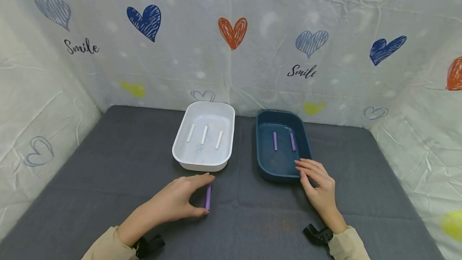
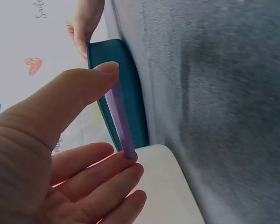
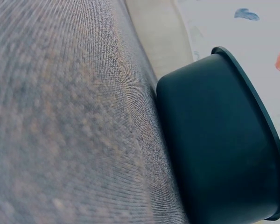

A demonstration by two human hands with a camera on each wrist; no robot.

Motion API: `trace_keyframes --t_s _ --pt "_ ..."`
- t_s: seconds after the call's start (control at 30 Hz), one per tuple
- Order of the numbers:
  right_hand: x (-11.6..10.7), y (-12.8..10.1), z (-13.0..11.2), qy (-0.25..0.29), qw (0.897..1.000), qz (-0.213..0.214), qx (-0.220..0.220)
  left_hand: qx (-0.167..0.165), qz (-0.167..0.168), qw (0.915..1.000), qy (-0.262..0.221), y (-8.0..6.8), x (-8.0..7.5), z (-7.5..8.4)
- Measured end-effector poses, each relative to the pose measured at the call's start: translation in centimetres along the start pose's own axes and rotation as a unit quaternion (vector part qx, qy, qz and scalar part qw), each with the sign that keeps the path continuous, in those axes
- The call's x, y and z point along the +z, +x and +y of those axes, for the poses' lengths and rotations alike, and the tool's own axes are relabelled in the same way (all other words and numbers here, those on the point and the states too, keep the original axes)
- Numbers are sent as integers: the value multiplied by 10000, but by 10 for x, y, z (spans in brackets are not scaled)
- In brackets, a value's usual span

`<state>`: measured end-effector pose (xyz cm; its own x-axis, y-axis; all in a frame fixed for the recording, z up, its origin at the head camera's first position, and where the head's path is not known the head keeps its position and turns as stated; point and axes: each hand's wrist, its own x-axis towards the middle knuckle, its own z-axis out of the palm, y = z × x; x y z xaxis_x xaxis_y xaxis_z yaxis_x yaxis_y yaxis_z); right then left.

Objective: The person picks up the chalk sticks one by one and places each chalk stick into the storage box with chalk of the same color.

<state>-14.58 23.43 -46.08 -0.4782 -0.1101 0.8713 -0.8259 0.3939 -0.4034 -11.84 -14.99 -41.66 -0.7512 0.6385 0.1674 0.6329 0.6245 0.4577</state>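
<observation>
A slim purple stick (image 1: 208, 198), much like a piece of chalk, is held end to end between the thumb and a fingertip of my left hand (image 1: 177, 198). In the left wrist view the purple stick (image 2: 121, 121) spans from thumb tip to finger, the other fingers loosely spread. This hand is just in front of the white tray (image 1: 203, 167). My right hand (image 1: 319, 185) grips the near right rim of the dark blue tray (image 1: 279, 175), fingers over the edge and thumb outside. Only a sliver of that hand shows in the right wrist view, beside the blue tray (image 3: 214, 140).
Inside the white tray lie three white sticks (image 1: 204, 135), side by side. Two purple sticks (image 1: 275, 141) lie in the blue tray. A grey cloth (image 1: 252, 228) covers the table, and a white curtain with printed hearts (image 1: 267, 51) hangs behind the trays.
</observation>
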Motion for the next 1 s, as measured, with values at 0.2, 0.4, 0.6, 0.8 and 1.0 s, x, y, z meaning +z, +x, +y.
trace_keyframes --t_s 0.2,0.4,0.6,0.8,1.0 --pt "0 0 -2 6 10000 -19 41 25 61 10000 -11 10 -2 8" --pt "0 0 0 39 10000 20 -5 214 155 9996 38 24 -5 19" --pt "-1 -1 2 54 10000 15 3 471 149 9988 -25 39 -8 30" --pt "-2 -2 2 19 10000 -7 47 544 179 9982 -191 52 -14 39" --pt "-2 0 0 8 10000 -13 78 487 195 9985 -161 64 -20 44"
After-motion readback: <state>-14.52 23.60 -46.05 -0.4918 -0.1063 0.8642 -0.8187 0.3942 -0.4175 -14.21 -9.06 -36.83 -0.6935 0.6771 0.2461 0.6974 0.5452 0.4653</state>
